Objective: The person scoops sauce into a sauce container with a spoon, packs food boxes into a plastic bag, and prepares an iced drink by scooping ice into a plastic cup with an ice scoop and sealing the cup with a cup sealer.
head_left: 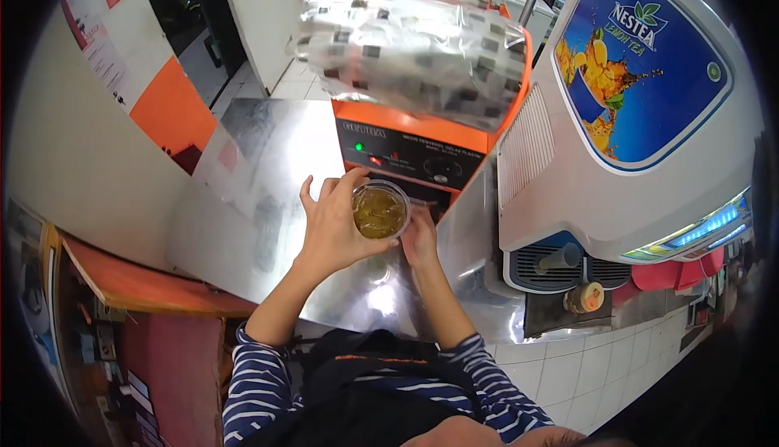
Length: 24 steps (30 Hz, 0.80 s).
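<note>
My left hand [333, 224] is wrapped round the rim of a clear plastic cup [380, 210], seen from above. A yellow-green drink fills it, with what look like ice pieces. Close on the cup's right side is my right hand [419, 238], its fingers curled up at the dark opening of the cup sealing machine; the cup and the opening partly hide what they grip. The cup sealing machine [406, 151] is orange with a black panel, a green light and a dial. A roll of printed clear film [414, 53] lies across its top.
A steel counter [268, 204] runs under the machine. To the right stands a white drink dispenser [527, 139] with a drip tray holding an upturned-looking clear cup [560, 257]. A small jar [584, 297] sits near the front edge. Left is a wooden shelf [146, 272].
</note>
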Each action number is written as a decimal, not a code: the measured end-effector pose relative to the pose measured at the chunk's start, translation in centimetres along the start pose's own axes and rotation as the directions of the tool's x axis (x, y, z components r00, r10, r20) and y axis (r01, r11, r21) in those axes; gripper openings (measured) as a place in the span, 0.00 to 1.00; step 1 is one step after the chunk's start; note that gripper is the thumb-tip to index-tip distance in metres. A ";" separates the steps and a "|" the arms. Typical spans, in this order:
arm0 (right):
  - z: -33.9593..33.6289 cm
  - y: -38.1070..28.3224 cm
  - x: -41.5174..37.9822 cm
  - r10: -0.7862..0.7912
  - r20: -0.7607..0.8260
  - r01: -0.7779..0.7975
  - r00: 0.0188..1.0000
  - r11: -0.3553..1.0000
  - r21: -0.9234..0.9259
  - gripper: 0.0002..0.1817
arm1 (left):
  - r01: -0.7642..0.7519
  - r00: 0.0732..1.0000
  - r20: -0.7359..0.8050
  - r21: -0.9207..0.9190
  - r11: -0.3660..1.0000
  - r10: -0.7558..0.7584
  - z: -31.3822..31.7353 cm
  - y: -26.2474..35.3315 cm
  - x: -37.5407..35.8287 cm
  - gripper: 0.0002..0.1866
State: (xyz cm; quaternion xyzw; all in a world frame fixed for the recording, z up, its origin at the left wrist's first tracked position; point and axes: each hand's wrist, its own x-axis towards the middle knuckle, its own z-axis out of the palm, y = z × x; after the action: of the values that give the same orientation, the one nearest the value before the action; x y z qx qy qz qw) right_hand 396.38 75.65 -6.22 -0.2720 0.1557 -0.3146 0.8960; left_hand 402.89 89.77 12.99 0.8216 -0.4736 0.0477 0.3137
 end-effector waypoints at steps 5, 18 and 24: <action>-1.6 1.9 -10.1 0.148 -0.143 -0.162 0.979 0.982 -0.094 0.18 | -0.048 0.999 0.007 -0.116 0.992 0.049 -0.9 -0.9 2.1 0.48; -3.0 -7.7 -12.0 -0.464 -0.263 0.131 0.846 0.659 -0.741 0.09 | -0.141 0.945 0.299 0.010 0.990 0.131 7.2 -3.4 2.4 0.44; 9.9 -22.9 -3.7 -0.850 0.245 0.768 0.466 0.252 -0.589 0.06 | -0.148 0.909 0.402 0.068 0.987 0.109 7.4 -4.6 1.8 0.49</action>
State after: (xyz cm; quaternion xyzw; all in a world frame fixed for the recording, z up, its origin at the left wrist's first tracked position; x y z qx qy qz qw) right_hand 387.13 66.91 15.58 -0.5737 0.1433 -0.6725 0.4451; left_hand 405.91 85.90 5.56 0.7954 -0.5775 -0.0762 0.1673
